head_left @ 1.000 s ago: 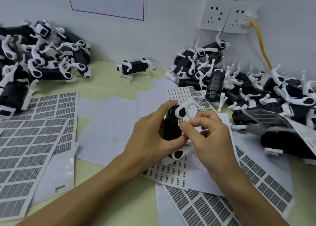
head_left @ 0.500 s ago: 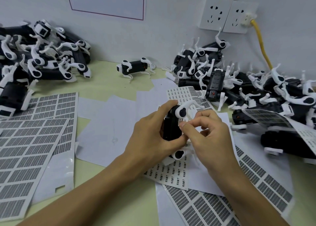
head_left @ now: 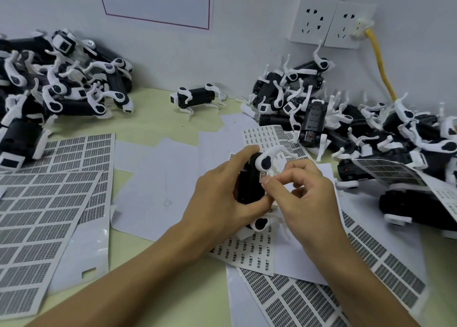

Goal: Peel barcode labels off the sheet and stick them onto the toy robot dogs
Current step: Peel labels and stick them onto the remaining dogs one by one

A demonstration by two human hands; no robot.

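Black toy dog [head_left: 248,185] gripped between fingers [head_left: 243,153], label [head_left: 263,176] seemingly underthumb

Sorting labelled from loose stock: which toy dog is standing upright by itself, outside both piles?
The lone toy dog at the back of the table, between the left pile and right pile. It stands on its legs; the rest lie heaped.

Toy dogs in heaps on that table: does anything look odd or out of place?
Yes. A curled barcode sheet lies draped over the black-and-white toy dogs in the right heap rather than flat on the pale green table. One toy dog stands alone by the wall, apart from both heaps. Nothing looks broken.
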